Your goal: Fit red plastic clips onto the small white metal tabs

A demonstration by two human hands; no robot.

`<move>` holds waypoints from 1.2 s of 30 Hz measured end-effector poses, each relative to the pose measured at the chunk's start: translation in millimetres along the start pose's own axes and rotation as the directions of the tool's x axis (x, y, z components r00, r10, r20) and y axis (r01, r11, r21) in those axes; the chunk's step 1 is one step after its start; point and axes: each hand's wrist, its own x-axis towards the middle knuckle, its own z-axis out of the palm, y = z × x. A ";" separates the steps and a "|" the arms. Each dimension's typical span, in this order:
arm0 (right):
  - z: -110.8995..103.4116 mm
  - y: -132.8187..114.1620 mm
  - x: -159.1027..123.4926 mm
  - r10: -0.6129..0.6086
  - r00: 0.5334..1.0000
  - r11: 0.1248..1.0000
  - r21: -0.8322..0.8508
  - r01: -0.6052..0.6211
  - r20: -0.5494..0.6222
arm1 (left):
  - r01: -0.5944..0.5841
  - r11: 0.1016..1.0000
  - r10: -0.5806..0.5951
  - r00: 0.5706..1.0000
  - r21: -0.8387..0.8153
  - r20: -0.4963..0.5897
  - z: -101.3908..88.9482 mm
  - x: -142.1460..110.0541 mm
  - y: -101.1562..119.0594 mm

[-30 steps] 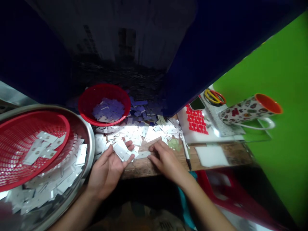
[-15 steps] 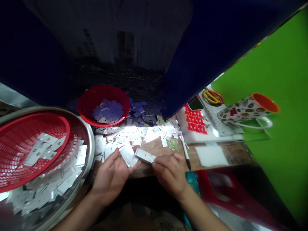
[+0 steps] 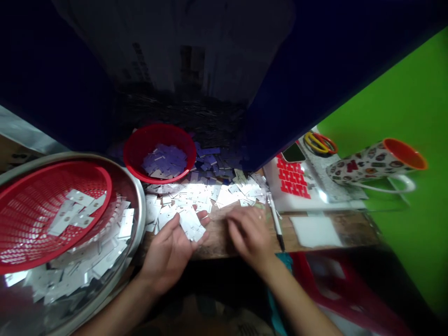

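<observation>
My left hand point(image 3: 171, 249) is palm up at the near edge of the wooden table point(image 3: 318, 238), its fingers curled round a small stack of white plates point(image 3: 192, 225). My right hand point(image 3: 250, 233) lies on the table just right of it, palm down and blurred by motion, reaching toward a pile of loose white plates point(image 3: 206, 193). Whether it holds anything I cannot make out.
A small red basket point(image 3: 159, 151) holds several plates behind the pile. At left a large metal basin point(image 3: 135, 193) carries a red basket point(image 3: 52, 212) and more plates. A pen point(image 3: 276, 221), a white pad point(image 3: 315, 231), a red-patterned sheet point(image 3: 292, 177), scissors point(image 3: 320, 142) and a mug point(image 3: 378, 161) lie at right.
The plate my right hand held half a second ago is now out of sight; the hand has moved forward onto the table. My left hand has stayed with its stack.
</observation>
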 end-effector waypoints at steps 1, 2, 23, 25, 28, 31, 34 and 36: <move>-2.4 9.9 3.6 0.060 0.998 0.997 -0.039 -0.060 0.008 | -0.002 1.000 0.002 1.000 0.006 -0.004 -1.1 0.0 0.6; -4.5 19.2 7.3 0.113 0.993 0.991 -0.080 -0.110 0.039 | 0.001 1.000 -0.001 1.000 0.010 -0.006 -2.1 -0.1 1.1; -8.6 -3.9 50.9 0.000 0.900 0.988 0.142 -0.069 0.437 | 0.121 0.992 -0.127 0.981 0.045 0.147 4.5 -3.4 1.8; -4.3 -17.9 55.2 -0.073 0.859 0.986 0.164 -0.013 0.506 | 0.153 0.988 -0.157 0.966 0.037 0.204 6.8 -5.1 -0.2; 3.8 -27.0 59.8 -0.110 0.832 0.986 0.163 0.024 0.544 | 0.183 0.982 -0.189 0.953 0.046 0.236 6.6 -5.9 -1.2; 6.4 -28.9 60.8 -0.117 0.842 0.983 0.179 0.025 0.527 | 0.183 0.983 -0.186 0.955 0.035 0.233 2.3 -5.2 0.5; -2.4 -36.9 61.5 -0.116 0.843 0.977 0.215 0.000 0.526 | 0.193 0.981 -0.189 0.955 0.004 0.228 -2.9 -5.4 3.3; -10.8 -50.6 64.0 -0.153 0.826 0.950 0.310 -0.027 0.542 | 0.199 0.980 -0.194 0.961 -0.007 0.195 -4.9 -6.3 4.9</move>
